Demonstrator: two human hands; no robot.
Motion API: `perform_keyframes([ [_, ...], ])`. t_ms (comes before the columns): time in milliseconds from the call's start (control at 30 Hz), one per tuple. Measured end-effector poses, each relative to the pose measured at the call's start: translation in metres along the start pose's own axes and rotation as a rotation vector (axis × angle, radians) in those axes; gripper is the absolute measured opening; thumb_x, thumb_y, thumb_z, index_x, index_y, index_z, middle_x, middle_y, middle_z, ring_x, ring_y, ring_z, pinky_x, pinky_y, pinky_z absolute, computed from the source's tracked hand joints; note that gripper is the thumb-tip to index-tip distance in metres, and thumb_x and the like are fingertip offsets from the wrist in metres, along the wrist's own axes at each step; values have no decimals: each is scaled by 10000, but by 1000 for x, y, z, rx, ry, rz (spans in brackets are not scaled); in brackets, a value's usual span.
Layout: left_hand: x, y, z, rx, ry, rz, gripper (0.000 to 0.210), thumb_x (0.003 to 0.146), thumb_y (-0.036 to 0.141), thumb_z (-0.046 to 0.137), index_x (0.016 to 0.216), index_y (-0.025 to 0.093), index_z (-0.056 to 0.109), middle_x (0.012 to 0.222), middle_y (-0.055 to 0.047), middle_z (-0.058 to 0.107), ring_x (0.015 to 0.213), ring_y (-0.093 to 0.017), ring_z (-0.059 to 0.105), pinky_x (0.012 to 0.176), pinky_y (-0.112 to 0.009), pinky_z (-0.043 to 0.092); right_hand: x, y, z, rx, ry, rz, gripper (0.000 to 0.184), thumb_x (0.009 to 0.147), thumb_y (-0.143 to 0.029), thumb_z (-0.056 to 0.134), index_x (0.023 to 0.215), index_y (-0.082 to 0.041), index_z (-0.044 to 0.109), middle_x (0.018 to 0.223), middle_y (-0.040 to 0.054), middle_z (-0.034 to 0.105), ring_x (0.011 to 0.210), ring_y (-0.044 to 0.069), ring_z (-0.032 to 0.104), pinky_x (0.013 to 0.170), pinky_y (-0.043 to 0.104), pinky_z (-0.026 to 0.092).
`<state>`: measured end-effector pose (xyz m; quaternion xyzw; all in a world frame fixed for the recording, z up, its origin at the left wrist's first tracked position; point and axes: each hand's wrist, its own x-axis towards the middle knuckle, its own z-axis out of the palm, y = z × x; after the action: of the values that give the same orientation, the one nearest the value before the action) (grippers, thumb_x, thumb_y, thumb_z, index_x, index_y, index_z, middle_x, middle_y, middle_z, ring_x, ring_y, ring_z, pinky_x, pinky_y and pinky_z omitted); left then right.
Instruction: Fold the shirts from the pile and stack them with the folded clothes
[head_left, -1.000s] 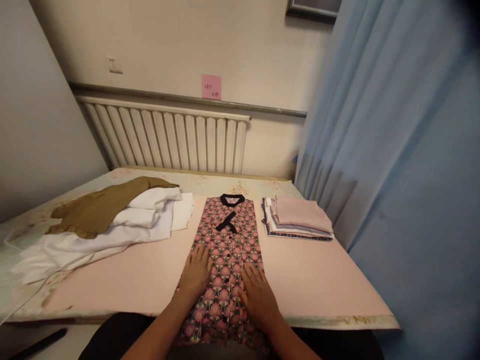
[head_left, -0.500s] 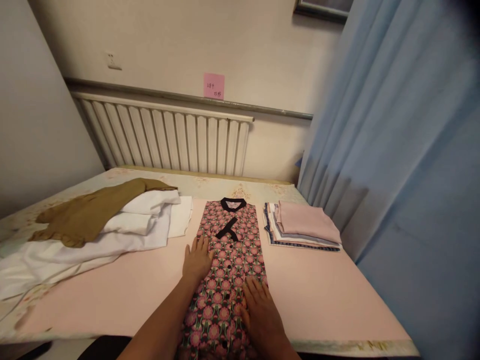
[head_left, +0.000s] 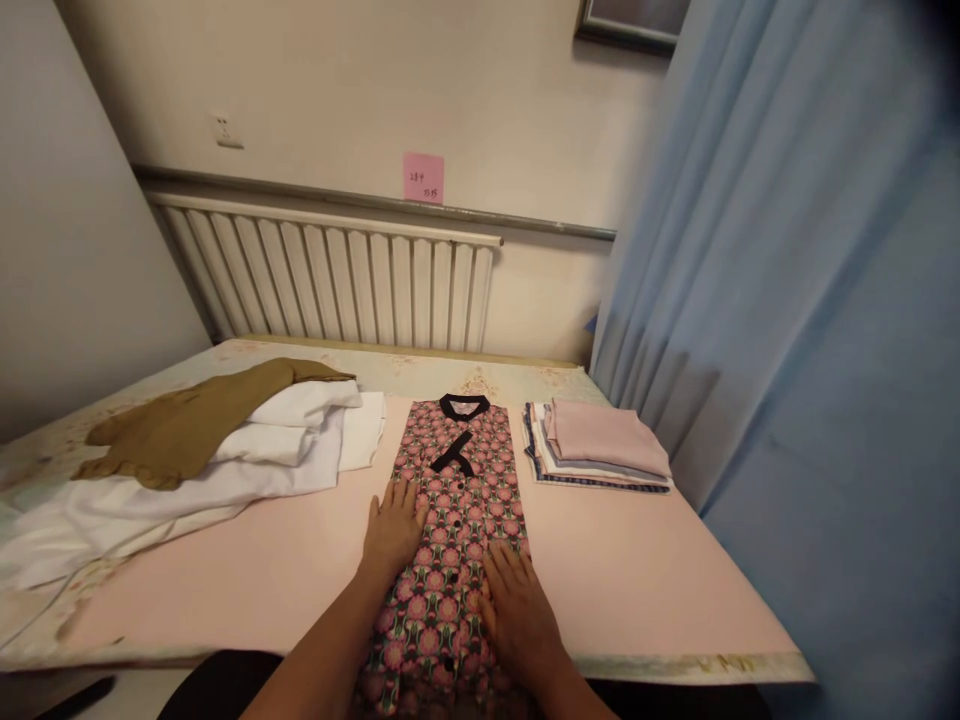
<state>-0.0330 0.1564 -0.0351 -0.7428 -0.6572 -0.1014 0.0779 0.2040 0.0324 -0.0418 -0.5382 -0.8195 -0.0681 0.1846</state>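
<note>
A pink-and-black flower-patterned blouse (head_left: 435, 610) lies front up on the table, its sides tucked into a long narrow strip. It has a black collar, dark buttons down the middle and black ties crossed on the chest. My left hand (head_left: 396, 522) rests flat on its left edge, fingers stretched out. On the right side, lower down, my right hand (head_left: 517, 605) lies flat with its fingers extended. The blouse's bottom end runs over the near table edge and out of sight.
Folded clothes (head_left: 607, 445) are stacked at right, a pink one on top. White garments (head_left: 285, 470) and a brown garment (head_left: 217, 410) lie heaped at left. A pink mat (head_left: 645, 570) covers the table. A radiator (head_left: 337, 280) stands behind; a blue curtain (head_left: 720, 300) hangs at right.
Both hands stay flat on the blouse in almost the same places. The camera view has shifted slightly, showing more of the table's near edge.
</note>
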Motion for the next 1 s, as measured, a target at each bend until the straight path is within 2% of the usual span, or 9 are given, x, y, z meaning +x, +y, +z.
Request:
perform_keyframes([
  [200,-26,3,-11,10,19,32,574,948,458,275,1441,176,357,1520,-118,331,1429,-293,196,1099,-545,213,0,-1,-2,-12,20,-7,464,924,-343,457,1358,-183,492,1419,83,474,1335,247,386,1114,441,287],
  [433,-47,3,-17,38,15,68,531,948,389,292,1411,158,412,1496,-141,369,1400,-314,265,1080,-556,241,-2,-2,-2,-20,49,-15,454,926,-345,456,1353,-197,497,1424,72,469,1335,240,386,1124,434,270],
  [833,-51,2,-13,38,36,42,525,939,408,302,1396,190,443,1493,-93,387,1368,-308,328,1083,-535,257,-3,-1,-1,11,50,-13,461,920,-328,464,1366,-207,469,1422,68,471,1331,247,386,1106,446,289],
  [933,-51,2,-13,39,35,43,528,942,412,293,1398,189,439,1495,-87,385,1366,-309,328,1088,-529,247,4,1,0,60,80,5,387,907,-297,485,1278,-203,539,1340,72,548,1273,239,445,1095,434,304],
  [1000,-50,2,-14,34,26,38,531,943,418,289,1400,189,435,1494,-88,387,1368,-306,324,1090,-530,241,15,5,1,107,67,41,257,898,-244,484,1112,-203,622,1190,66,634,1152,218,532,1045,395,363],
])
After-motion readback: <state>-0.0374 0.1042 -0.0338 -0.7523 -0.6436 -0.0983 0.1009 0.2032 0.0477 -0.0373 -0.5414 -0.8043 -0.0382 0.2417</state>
